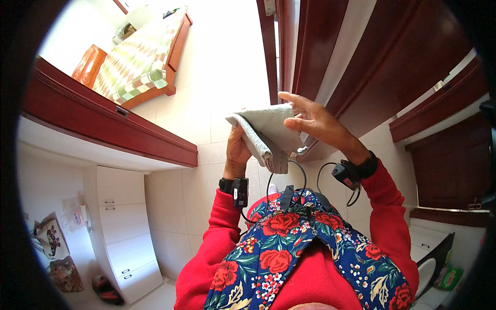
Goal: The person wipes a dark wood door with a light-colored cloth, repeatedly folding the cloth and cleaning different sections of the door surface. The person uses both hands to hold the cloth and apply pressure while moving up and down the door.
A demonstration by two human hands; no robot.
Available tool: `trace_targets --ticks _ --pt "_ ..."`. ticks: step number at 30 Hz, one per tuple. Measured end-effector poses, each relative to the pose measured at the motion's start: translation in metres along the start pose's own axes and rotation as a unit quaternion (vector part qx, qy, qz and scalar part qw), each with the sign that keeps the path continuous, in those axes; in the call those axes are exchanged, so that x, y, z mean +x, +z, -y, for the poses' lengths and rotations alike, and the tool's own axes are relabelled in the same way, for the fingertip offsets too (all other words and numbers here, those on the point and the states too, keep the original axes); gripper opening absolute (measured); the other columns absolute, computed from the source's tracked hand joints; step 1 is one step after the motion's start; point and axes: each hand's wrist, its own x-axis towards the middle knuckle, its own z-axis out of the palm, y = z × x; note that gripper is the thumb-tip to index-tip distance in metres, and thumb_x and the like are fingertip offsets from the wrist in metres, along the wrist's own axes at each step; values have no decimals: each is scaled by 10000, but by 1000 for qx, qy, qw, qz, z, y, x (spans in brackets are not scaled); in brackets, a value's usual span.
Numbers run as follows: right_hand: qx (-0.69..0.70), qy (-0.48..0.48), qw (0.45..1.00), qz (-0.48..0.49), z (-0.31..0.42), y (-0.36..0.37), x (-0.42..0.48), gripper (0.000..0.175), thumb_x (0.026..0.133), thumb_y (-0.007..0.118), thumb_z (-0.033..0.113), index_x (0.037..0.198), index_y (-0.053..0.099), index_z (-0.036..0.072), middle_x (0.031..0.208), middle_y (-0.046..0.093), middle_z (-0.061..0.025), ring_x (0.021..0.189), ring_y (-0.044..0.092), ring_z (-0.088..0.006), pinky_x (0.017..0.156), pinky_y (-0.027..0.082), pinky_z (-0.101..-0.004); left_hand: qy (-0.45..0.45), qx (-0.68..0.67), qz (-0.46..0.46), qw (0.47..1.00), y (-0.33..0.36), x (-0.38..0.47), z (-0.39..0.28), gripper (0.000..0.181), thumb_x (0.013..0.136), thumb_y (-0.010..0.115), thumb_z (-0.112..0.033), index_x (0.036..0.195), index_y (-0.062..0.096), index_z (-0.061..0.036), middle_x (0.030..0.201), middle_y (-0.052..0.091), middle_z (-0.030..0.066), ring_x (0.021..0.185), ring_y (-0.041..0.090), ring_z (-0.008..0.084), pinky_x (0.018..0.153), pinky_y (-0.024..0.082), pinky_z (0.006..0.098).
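A folded grey-green cloth (267, 128), frayed at its right end, is held up in front of the body. My left hand (237, 149) grips the fold from below on its left side, with part of the fingers hidden behind the cloth. At the cloth's right edge is my right hand (306, 116), thumb and index finger spread apart; whether its other fingers touch the cloth cannot be told. Both wrists carry black straps with small wired devices.
A dark red door frame (155, 137) runs along the left, and a dark red door (372, 69) stands close on the right. Beyond the doorway is a bed (139, 66) with a checked cover. A white cabinet (126, 232) stands at the lower left.
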Motion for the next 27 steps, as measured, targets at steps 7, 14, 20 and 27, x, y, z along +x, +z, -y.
trace_targets --ticks 7,14,20,27 --pt "70 87 992 55 -13 5 -4 608 861 706 335 1291 485 -34 1144 610 -212 1065 601 -242 922 488 -374 -34 -2 -23 999 6 8 12 478 955 526 -336 1379 438 -132 1287 564 103 1190 535 257 1038 432 439" --pt "23 108 992 -65 -28 -10 1 363 904 634 225 1194 584 11 1049 662 -145 942 645 -205 869 510 -360 -109 -40 -72 991 -4 3 19 424 980 517 -280 1325 453 -42 1232 578 133 1092 591 237 953 506 424" --pt "-18 71 988 -135 -32 -22 11 374 916 602 238 1193 553 -8 1091 644 -153 984 634 -228 851 515 -348 -52 350 -99 930 -28 -10 31 416 935 603 -182 1303 477 -35 1210 571 93 1081 540 170 972 469 321" --pt "33 105 990 -87 -47 -12 8 524 894 639 360 1248 526 -9 1104 634 -162 1018 612 -246 874 493 -384 -13 543 -71 837 -37 -7 33 442 907 648 -188 1287 481 -37 1192 563 78 1068 523 171 984 431 329"
